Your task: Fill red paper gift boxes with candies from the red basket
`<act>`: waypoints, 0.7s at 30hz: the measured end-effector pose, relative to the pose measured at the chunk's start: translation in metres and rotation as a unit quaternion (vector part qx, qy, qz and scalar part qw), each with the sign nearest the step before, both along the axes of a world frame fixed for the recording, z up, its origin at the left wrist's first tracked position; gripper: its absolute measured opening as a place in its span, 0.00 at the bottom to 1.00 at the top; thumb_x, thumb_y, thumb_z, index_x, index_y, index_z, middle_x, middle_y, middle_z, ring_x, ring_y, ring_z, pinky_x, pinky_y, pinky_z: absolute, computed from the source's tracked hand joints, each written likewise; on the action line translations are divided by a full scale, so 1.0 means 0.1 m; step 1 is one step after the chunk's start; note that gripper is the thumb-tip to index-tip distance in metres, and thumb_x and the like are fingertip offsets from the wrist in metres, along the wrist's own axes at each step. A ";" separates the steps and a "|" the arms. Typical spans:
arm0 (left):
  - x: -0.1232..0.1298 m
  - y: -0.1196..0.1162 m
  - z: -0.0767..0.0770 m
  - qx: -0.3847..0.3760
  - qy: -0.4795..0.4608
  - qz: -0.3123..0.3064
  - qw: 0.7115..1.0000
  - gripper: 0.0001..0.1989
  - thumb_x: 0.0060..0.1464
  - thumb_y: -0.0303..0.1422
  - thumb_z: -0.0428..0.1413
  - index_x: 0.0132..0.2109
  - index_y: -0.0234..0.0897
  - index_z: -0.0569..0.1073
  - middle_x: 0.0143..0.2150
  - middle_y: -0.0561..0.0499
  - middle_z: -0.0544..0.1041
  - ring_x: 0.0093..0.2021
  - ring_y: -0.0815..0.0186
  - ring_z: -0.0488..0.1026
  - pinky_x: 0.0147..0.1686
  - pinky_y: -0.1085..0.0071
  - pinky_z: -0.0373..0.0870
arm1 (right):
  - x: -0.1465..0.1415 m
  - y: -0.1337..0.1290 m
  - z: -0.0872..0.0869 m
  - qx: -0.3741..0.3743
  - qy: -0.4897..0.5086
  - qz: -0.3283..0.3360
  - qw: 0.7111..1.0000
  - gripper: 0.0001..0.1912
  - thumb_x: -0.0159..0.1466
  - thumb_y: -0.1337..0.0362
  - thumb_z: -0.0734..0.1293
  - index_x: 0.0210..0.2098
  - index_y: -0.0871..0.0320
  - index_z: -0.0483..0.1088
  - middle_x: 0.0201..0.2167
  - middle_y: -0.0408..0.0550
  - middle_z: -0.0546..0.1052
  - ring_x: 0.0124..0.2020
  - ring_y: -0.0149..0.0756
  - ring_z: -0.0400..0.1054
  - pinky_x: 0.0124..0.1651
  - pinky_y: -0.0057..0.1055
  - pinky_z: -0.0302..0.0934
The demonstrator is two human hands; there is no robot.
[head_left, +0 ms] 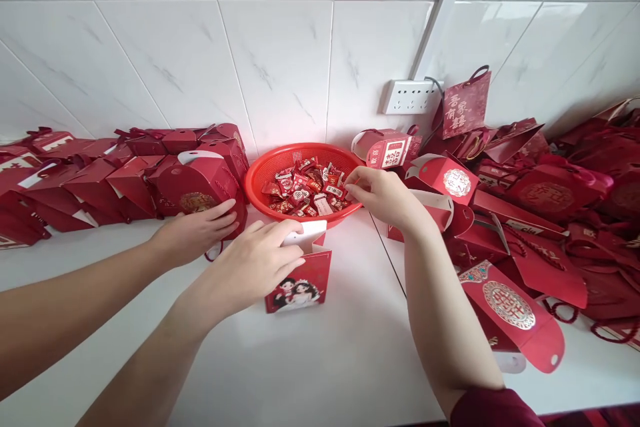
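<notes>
My left hand (255,267) grips the top of a red gift box (303,280) with a cartoon wedding couple on its front. The box stands upright on the white table, and its top is open with a white inner flap up. Behind it is a red plastic basket (257,203) of wrapped candies (305,190). My right hand (385,195) reaches over the basket's right rim, thumb and fingers pinched together at the candies. What lies between those fingertips is hidden.
Another person's hand (200,230) rests against a red box (197,187) at the left, where several boxes stand in rows. More boxes (505,307), some open, crowd the right side. A power strip (410,97) is on the tiled wall (280,67).
</notes>
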State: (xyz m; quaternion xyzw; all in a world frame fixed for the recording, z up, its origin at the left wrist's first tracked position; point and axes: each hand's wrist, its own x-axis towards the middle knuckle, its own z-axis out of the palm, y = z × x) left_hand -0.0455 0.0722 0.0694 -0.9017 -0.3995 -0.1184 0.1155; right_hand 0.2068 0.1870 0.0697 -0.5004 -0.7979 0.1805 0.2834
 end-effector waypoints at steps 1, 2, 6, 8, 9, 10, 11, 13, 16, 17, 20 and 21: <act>-0.01 0.01 0.00 0.010 0.009 -0.002 1.000 0.15 0.65 0.28 0.51 0.32 0.41 0.79 0.51 0.50 0.77 0.37 0.63 0.71 0.41 0.62 0.68 | -0.05 0.11 0.01 -0.009 -0.024 -0.005 1.000 0.09 0.68 0.62 0.61 0.41 0.55 0.73 0.37 0.48 0.81 0.36 0.38 0.73 0.37 0.31 0.62; -0.01 0.02 0.01 0.017 0.017 -0.004 1.000 0.15 0.65 0.28 0.52 0.32 0.41 0.79 0.51 0.50 0.77 0.40 0.61 0.72 0.42 0.60 0.69 | -0.10 0.24 0.01 -0.022 -0.057 -0.002 0.998 0.10 0.68 0.63 0.60 0.44 0.56 0.73 0.41 0.50 0.81 0.40 0.39 0.74 0.39 0.32 0.63; 0.00 0.04 0.01 0.031 0.005 0.012 0.999 0.13 0.64 0.26 0.53 0.33 0.41 0.80 0.58 0.50 0.75 0.53 0.55 0.72 0.49 0.57 0.72 | -0.42 0.73 0.01 -0.083 -0.171 0.050 0.980 0.12 0.66 0.69 0.62 0.45 0.59 0.75 0.47 0.55 0.81 0.43 0.42 0.75 0.41 0.33 0.65; 0.00 0.05 -0.01 0.008 -0.014 0.023 1.000 0.14 0.65 0.28 0.52 0.34 0.42 0.80 0.61 0.52 0.74 0.57 0.55 0.71 0.52 0.58 0.72 | -0.60 0.92 0.01 -0.099 -0.208 0.096 0.968 0.11 0.65 0.71 0.64 0.42 0.58 0.78 0.43 0.53 0.82 0.40 0.42 0.75 0.42 0.33 0.66; 0.00 0.06 -0.02 -0.010 -0.023 0.024 0.999 0.15 0.66 0.29 0.51 0.34 0.42 0.80 0.62 0.53 0.73 0.58 0.56 0.71 0.53 0.59 0.72 | -0.70 0.99 0.00 -0.104 -0.228 0.118 0.961 0.10 0.65 0.72 0.65 0.41 0.58 0.78 0.42 0.52 0.82 0.40 0.41 0.75 0.43 0.34 0.67; 0.01 0.07 -0.04 -0.029 -0.031 0.024 0.999 0.16 0.67 0.30 0.51 0.35 0.43 0.81 0.63 0.54 0.73 0.58 0.57 0.71 0.53 0.60 0.72 | -0.80 1.05 0.00 -0.106 -0.248 0.138 0.953 0.09 0.66 0.71 0.66 0.41 0.58 0.78 0.42 0.51 0.82 0.40 0.40 0.75 0.44 0.34 0.68; 0.01 0.08 -0.05 -0.045 -0.038 0.022 0.998 0.16 0.68 0.31 0.50 0.36 0.44 0.82 0.64 0.54 0.72 0.57 0.58 0.72 0.53 0.60 0.72 | -0.90 1.11 -0.02 -0.106 -0.266 0.153 0.946 0.07 0.67 0.69 0.67 0.42 0.58 0.77 0.43 0.50 0.81 0.41 0.39 0.75 0.46 0.36 0.69; 0.00 0.11 -0.06 -0.065 -0.047 0.019 0.997 0.16 0.68 0.32 0.50 0.40 0.47 0.83 0.67 0.55 0.69 0.54 0.59 0.73 0.52 0.60 0.72 | -1.11 1.20 -0.05 -0.096 -0.297 0.168 0.935 0.09 0.69 0.63 0.67 0.47 0.59 0.75 0.46 0.50 0.79 0.43 0.38 0.74 0.48 0.39 0.70; -0.01 0.13 -0.03 -0.099 -0.047 0.033 0.993 0.16 0.68 0.33 0.50 0.44 0.53 0.83 0.70 0.58 0.63 0.51 0.59 0.73 0.48 0.61 0.72 | -1.40 1.31 -0.11 -0.064 -0.318 0.179 0.929 0.16 0.71 0.58 0.67 0.55 0.58 0.70 0.54 0.53 0.74 0.50 0.41 0.72 0.52 0.44 0.70; -0.01 0.14 -0.02 -0.115 -0.045 0.040 0.991 0.16 0.68 0.33 0.50 0.44 0.54 0.83 0.71 0.59 0.62 0.51 0.59 0.73 0.48 0.61 0.72 | -1.49 1.34 -0.14 -0.055 -0.323 0.186 0.926 0.17 0.71 0.58 0.67 0.57 0.57 0.69 0.56 0.53 0.73 0.51 0.42 0.72 0.52 0.45 0.70; -0.03 0.15 0.01 -0.157 -0.050 0.050 0.985 0.16 0.68 0.34 0.50 0.43 0.54 0.83 0.71 0.62 0.61 0.54 0.57 0.70 0.49 0.61 0.70 | -1.71 1.41 -0.23 -0.042 -0.349 0.213 0.911 0.19 0.70 0.59 0.67 0.59 0.57 0.68 0.59 0.54 0.71 0.55 0.45 0.70 0.56 0.49 0.68; -0.04 0.16 0.01 -0.165 -0.054 0.053 0.983 0.16 0.68 0.35 0.50 0.43 0.55 0.83 0.72 0.64 0.60 0.54 0.56 0.70 0.50 0.61 0.70 | -1.76 1.43 -0.27 -0.043 -0.362 0.221 0.905 0.19 0.70 0.59 0.67 0.59 0.57 0.68 0.60 0.54 0.70 0.56 0.46 0.69 0.57 0.50 0.66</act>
